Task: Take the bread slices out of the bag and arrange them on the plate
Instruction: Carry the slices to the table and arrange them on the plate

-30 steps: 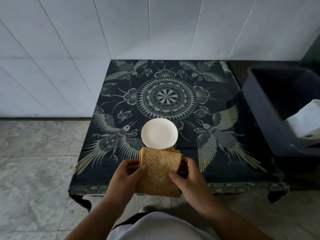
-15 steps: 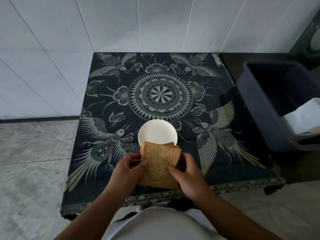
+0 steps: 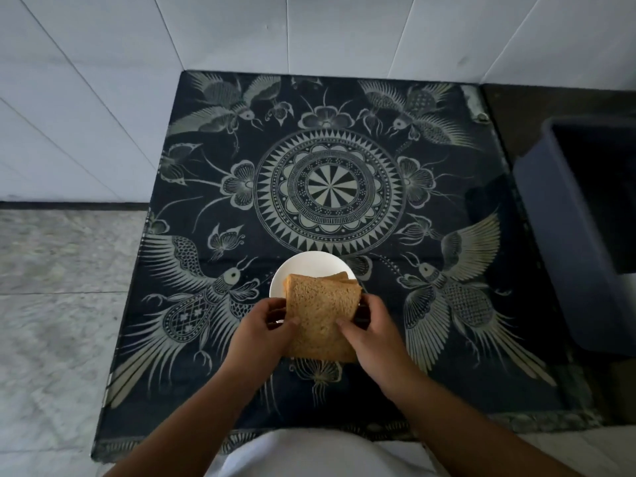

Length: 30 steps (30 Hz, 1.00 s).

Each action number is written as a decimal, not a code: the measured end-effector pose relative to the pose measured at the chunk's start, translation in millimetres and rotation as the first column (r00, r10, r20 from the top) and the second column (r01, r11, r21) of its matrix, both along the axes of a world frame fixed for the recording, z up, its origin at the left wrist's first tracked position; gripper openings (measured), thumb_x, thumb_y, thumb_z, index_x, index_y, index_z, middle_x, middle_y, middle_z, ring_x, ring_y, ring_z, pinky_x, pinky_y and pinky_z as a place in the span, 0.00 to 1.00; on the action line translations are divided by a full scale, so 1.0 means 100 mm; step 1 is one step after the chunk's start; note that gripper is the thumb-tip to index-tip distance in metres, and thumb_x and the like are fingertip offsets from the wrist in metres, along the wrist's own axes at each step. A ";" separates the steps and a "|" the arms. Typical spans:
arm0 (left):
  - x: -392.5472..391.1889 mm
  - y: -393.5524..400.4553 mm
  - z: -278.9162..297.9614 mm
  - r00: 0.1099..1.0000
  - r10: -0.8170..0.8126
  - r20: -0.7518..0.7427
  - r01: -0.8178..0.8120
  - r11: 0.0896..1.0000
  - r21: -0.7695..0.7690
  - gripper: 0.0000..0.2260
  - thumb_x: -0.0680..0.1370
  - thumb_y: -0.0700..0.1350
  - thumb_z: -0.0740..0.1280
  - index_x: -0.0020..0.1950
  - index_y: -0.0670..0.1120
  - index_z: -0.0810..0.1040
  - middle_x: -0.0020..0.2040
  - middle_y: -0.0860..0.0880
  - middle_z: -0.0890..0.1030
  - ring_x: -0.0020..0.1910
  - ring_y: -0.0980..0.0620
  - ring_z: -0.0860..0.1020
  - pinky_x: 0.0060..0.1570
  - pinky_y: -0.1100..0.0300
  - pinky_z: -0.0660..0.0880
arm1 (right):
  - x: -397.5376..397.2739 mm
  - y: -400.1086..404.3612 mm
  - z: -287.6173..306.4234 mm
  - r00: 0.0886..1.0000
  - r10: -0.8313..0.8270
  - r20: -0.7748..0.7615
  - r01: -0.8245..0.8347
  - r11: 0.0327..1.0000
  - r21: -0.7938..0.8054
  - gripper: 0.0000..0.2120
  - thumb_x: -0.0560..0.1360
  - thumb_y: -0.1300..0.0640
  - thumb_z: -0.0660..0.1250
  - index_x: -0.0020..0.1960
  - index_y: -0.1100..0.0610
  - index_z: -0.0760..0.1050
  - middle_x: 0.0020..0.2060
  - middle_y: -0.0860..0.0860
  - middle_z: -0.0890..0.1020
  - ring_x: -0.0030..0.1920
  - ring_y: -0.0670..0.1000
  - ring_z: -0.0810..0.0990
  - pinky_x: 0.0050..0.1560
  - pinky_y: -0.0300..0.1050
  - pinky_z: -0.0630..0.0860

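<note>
A stack of brown bread slices [image 3: 320,315] is held between both hands above the near half of a small white plate [image 3: 306,266]. My left hand [image 3: 260,330] grips the stack's left side with the thumb on the top slice. My right hand [image 3: 373,333] grips the right side, thumb also on top. The stack's far edge overlaps the plate and hides its near rim. Whether the stack touches the plate cannot be told. No bag is in view.
The plate sits on a low table covered by a dark cloth [image 3: 327,187] with a mandala and bird pattern. A dark grey bin [image 3: 581,235] stands at the right. White tiled walls rise behind and to the left; a marble floor [image 3: 58,304] lies left.
Both hands have carried the bread stack forward from the table's front edge until it overlaps the plate. My head has moved closer over the table.
</note>
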<state>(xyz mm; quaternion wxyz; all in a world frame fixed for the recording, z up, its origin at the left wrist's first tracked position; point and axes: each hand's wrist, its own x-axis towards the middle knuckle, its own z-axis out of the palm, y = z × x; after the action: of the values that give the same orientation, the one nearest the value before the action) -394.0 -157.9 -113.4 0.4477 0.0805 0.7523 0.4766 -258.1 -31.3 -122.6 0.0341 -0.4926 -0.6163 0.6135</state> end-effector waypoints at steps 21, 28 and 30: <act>-0.62 0.76 -0.56 0.994 -0.104 -0.036 0.096 0.980 -0.177 0.20 0.77 0.47 0.66 0.69 0.51 0.70 0.54 0.53 0.80 0.50 0.54 0.79 0.44 0.58 0.75 | -0.80 0.45 -0.72 0.986 -0.050 0.157 0.052 0.999 -0.009 0.26 0.68 0.50 0.72 0.64 0.47 0.69 0.60 0.51 0.71 0.58 0.51 0.77 0.56 0.57 0.80; -0.49 0.80 -0.65 0.982 -0.176 -0.072 0.151 0.951 -0.270 0.26 0.74 0.48 0.69 0.71 0.48 0.64 0.64 0.48 0.62 0.62 0.45 0.68 0.61 0.49 0.72 | -0.80 0.44 -0.82 0.985 -0.052 0.167 0.056 0.998 -0.022 0.27 0.65 0.46 0.72 0.62 0.42 0.69 0.59 0.50 0.75 0.58 0.51 0.78 0.55 0.58 0.80; -0.47 0.80 -0.65 0.982 -0.174 -0.068 0.151 0.952 -0.268 0.26 0.75 0.47 0.68 0.71 0.49 0.64 0.62 0.46 0.62 0.60 0.46 0.69 0.56 0.53 0.72 | -0.79 0.43 -0.84 0.986 -0.055 0.156 0.058 0.998 -0.017 0.27 0.65 0.46 0.72 0.62 0.41 0.69 0.60 0.50 0.75 0.58 0.51 0.78 0.55 0.58 0.80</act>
<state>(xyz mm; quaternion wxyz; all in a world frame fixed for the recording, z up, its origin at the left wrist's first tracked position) -441.3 -78.0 -178.4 0.4576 0.1039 0.8190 0.3304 -336.8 11.5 -206.2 -0.0021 -0.5565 -0.5963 0.5786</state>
